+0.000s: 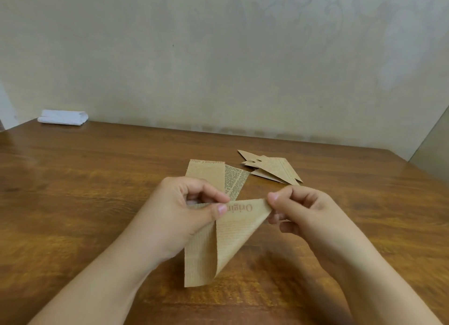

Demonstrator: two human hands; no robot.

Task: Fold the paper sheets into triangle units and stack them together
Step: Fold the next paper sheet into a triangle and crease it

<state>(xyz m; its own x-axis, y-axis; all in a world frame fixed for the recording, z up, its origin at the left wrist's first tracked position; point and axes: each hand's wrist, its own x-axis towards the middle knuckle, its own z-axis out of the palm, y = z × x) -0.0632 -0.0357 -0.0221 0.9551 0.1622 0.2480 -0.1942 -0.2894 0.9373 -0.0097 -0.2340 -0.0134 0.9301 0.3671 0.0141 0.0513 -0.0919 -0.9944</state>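
Holding up a tan printed paper strip above the wooden table, both hands working it at once. Left hand curled, thumb and forefinger pinching the strip near its upper edge, thumbnail right beside the printed word on the flap. Right hand curled too, fingertips pinching the flap's far corner, remaining fingers tucked under the palm. Half folded already: one end turned down diagonally into a triangular flap, lower tail hanging straight toward the near table edge. Lifted clear of the tabletop or brushing it at the bottom corner, cannot tell. Lying flat just beyond the left hand, two more unfolded sheets, one overlapping the other, partly hidden behind the knuckles. Farther back and to the right, a loose pile of finished triangle units, overlapping, points splayed in different directions, near the right hand's knuckles but apart. Sitting way off at the far left corner against the wall, a folded white cloth.
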